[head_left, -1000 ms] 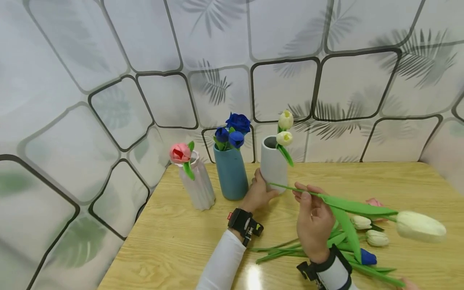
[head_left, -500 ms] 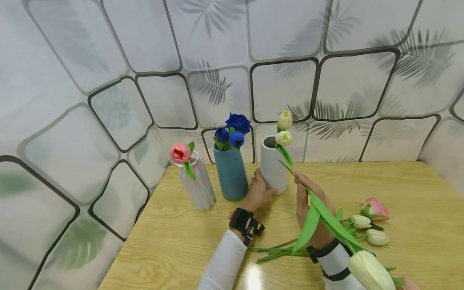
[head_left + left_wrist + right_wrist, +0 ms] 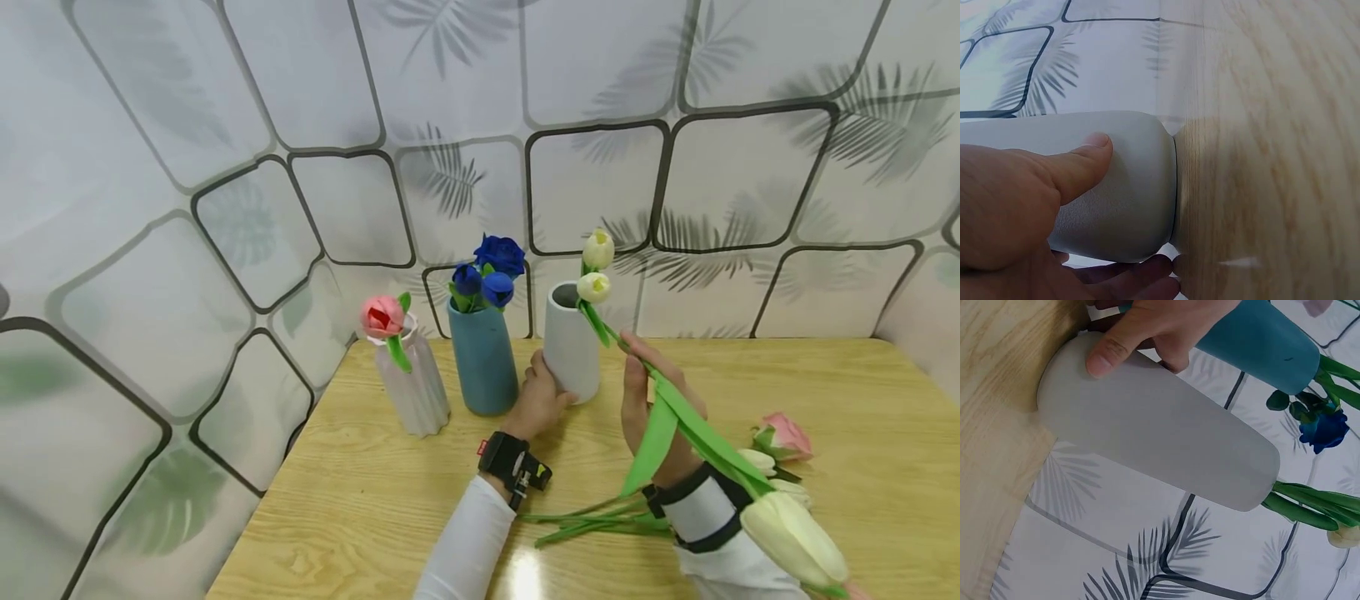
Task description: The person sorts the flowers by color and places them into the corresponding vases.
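My left hand (image 3: 536, 404) grips the lower part of a white vase (image 3: 572, 354) standing upright on the table. In the left wrist view the thumb lies along the vase's side, close to its base. Two white tulips (image 3: 594, 287) lean out of that vase at its right rim. My right hand (image 3: 637, 404) pinches the stem of a larger white tulip (image 3: 795, 537), its bloom hanging down toward me. The stem's upper end is by the vase rim, among the leaves there; whether it touches I cannot tell. The right wrist view shows the vase (image 3: 1166, 425) but not that tulip.
Left of the white vase stand a blue vase (image 3: 483, 362) with blue flowers and a ribbed pale vase (image 3: 416, 383) with a pink tulip (image 3: 382, 317). Loose stems (image 3: 592, 525) and a pink rose (image 3: 787, 436) lie at right. Part of another hand may show at bottom right.
My right hand has turned the tulip, so its bloom swung down toward me and the stem end rose from the vase's base to its rim. The left hand stays on the vase.
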Tool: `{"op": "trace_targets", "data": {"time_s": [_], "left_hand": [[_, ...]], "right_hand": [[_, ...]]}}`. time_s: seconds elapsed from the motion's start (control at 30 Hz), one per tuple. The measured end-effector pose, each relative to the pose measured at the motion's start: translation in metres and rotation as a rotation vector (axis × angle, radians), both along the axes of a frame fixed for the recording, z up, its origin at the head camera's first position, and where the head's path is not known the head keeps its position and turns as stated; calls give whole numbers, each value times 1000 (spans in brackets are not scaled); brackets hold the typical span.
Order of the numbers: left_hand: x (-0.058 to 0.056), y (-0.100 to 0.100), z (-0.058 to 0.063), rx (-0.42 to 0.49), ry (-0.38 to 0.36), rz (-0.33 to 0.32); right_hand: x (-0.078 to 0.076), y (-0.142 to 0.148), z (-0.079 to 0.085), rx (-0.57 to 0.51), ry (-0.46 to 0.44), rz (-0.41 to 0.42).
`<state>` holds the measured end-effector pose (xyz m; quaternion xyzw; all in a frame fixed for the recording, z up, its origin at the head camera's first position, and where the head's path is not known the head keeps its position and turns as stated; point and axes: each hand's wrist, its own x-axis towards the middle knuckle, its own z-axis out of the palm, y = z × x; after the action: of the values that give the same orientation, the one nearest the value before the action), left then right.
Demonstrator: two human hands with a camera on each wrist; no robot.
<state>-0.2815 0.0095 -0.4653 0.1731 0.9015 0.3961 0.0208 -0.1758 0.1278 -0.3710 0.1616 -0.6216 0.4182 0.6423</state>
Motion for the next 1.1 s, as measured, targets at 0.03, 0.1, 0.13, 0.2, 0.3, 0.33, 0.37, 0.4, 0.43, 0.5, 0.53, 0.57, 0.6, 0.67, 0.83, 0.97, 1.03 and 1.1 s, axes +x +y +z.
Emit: {"op": "trace_targets", "data": {"time_s": [0.03, 0.1, 0.13, 0.2, 0.3, 0.33, 0.37, 0.4, 0.43, 0.5, 0.53, 0.57, 0.6, 0.67, 0.83, 0.97, 1.03, 1.1], "left_hand": [[0, 0, 0, -5, 4, 3], [0, 1, 0, -14, 14, 6], [0, 1, 0, -13, 18, 7], [1, 2, 0, -19, 23, 7], [2, 2, 0, -19, 18, 12], [2, 2, 0, -20, 14, 16], [2, 2, 0, -23, 12, 19], [2, 2, 0, -25, 10, 23], [2, 2, 0, -25, 8, 24], [2, 2, 0, -25, 7, 23], [2, 2, 0, -23, 7, 19], [3, 1, 1, -21, 9, 16], [3, 1, 1, -21, 14, 13], [4, 0, 2, -25, 25, 7], [6, -2, 2, -34, 42, 4], [7, -2, 1, -46, 52, -1], [7, -2, 0, -55, 60, -6], [6, -2, 0, -59, 62, -6]], "right_hand": [[-1, 1, 1, 0, -2, 0], [-3, 2, 2, 8, -8, -4], [-4, 3, 3, 15, -13, -10], [-7, 6, 3, 29, -27, -31], [-11, 9, 2, 47, -45, -41], [-13, 10, 2, 51, -46, -28], [-14, 10, 2, 57, -47, -4], [-16, 11, 1, 69, -44, 17], [-18, 11, 1, 74, -36, 47], [-22, 11, 1, 88, -29, 95], [-24, 11, 1, 95, -29, 111], [-26, 11, 1, 104, -34, 120], [-28, 12, 1, 112, -35, 123], [-31, 12, 2, 125, -64, 130], [-34, 13, 5, 180, -139, 104], [-35, 16, 7, 236, -206, 83], [-38, 18, 5, 258, -273, 106], [-43, 20, 2, 269, -350, 129]]}}
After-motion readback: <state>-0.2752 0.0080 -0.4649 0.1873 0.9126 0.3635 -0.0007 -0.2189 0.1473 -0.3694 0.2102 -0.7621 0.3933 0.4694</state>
